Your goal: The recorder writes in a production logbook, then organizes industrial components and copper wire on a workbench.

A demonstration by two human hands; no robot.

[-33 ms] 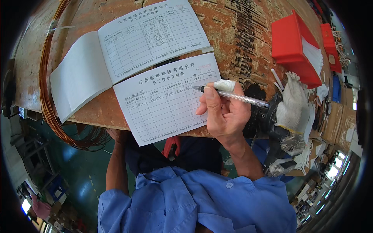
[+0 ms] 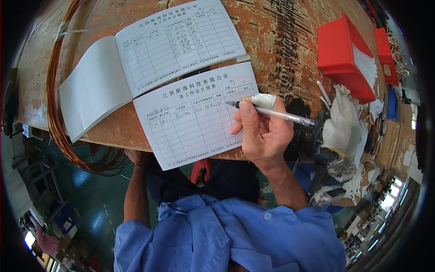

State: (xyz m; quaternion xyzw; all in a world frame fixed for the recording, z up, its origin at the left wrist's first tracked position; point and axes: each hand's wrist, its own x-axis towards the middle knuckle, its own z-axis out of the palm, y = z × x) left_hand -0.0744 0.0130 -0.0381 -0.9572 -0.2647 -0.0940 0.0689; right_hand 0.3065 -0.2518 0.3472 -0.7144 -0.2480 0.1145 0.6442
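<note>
A clear-barrelled pen (image 2: 290, 117) is pinched in my right hand (image 2: 267, 133). Its dark tip rests at or just over a ruled paper form (image 2: 199, 140), near a column in the upper right of the grid. White tape wraps one finger of that hand. A few handwritten entries fill the form's first row. Behind it lies an open form pad (image 2: 181, 43), its blank page (image 2: 95, 84) curling to the left. At the table's front edge, left of the loose form, is my left hand (image 2: 137, 156); its fingers are hidden.
A coil of copper wire (image 2: 55, 104) hangs over the table's left edge. To the right stand a red bin (image 2: 333, 50) holding white strips, a knitted work glove (image 2: 340, 120) and a plastic-wrapped dark tool (image 2: 328, 195). The worn wooden table (image 2: 263, 36) has flaking paint.
</note>
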